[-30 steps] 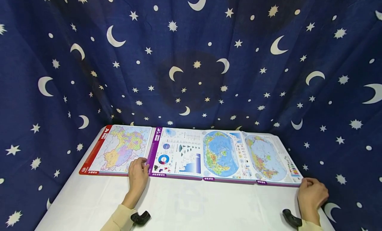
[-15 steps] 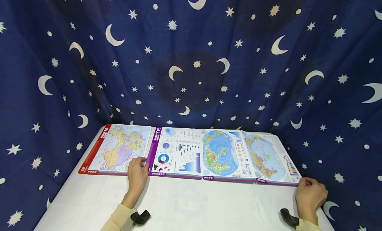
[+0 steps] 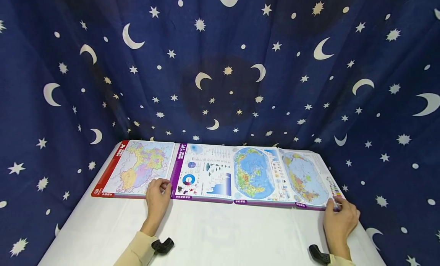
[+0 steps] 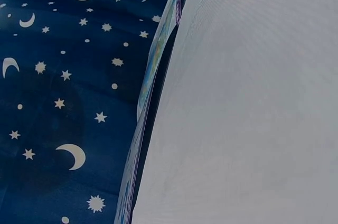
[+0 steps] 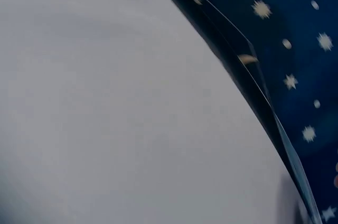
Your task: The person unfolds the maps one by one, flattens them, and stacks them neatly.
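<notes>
A long set of laminated fold-out maps lies flat across the white table in the head view. At its left end is a red-edged map of China (image 3: 144,165). To the right, a purple-edged world map spreads over a chart panel (image 3: 206,170), a blue world map panel (image 3: 254,174) and a paler world map panel (image 3: 306,178). My left hand (image 3: 158,199) rests with bent fingers at the front edge, between the red-edged map and the purple strip (image 3: 176,174). My right hand (image 3: 342,220) touches the front right corner of the last panel. Both wrist views miss the fingertips almost entirely.
Dark blue cloth (image 3: 227,86) with moons and stars hangs behind the maps and on both sides. White table (image 3: 240,235) surface extends in front of the maps. A black device (image 3: 163,245) is worn on the left wrist and another black device (image 3: 319,254) on the right.
My right hand has shifted left along the front edge, from outside the corner to over the last panel's edge. My left hand and the maps stay almost in place.
</notes>
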Demonstrator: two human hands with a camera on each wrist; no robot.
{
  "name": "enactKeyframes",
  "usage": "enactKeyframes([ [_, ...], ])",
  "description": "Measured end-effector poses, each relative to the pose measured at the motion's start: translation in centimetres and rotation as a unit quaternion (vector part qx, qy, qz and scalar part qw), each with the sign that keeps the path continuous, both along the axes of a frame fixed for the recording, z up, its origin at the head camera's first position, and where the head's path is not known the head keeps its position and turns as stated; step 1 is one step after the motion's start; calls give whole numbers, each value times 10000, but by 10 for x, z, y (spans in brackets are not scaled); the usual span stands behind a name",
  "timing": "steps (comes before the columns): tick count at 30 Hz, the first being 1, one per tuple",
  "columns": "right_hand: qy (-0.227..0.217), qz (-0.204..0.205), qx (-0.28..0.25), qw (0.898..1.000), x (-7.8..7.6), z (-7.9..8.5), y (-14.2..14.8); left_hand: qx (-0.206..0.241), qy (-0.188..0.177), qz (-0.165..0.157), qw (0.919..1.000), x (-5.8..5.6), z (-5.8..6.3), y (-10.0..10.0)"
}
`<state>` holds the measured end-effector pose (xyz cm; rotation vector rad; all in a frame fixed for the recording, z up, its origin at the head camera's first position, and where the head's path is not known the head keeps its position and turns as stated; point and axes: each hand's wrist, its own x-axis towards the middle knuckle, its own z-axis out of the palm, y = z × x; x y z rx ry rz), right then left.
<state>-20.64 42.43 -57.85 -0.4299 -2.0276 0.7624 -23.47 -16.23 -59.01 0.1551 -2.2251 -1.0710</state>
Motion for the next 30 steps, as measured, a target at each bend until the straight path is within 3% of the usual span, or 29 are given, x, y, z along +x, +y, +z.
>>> enactKeyframes([
  [8,-95,549,239,9982,0,2,-52,270,597,96,9978,0,4,-2],
  [13,-87,1214,354,9919,-2,4,-98,416,782,109,9960,1,4,-7],
  [19,-3,1953,452,9797,-6,0,-153,313,1061,189,9937,1,3,-18],
  [30,-508,3144,446,9469,-4,-3,-254,123,1111,308,9933,1,6,-28],
])
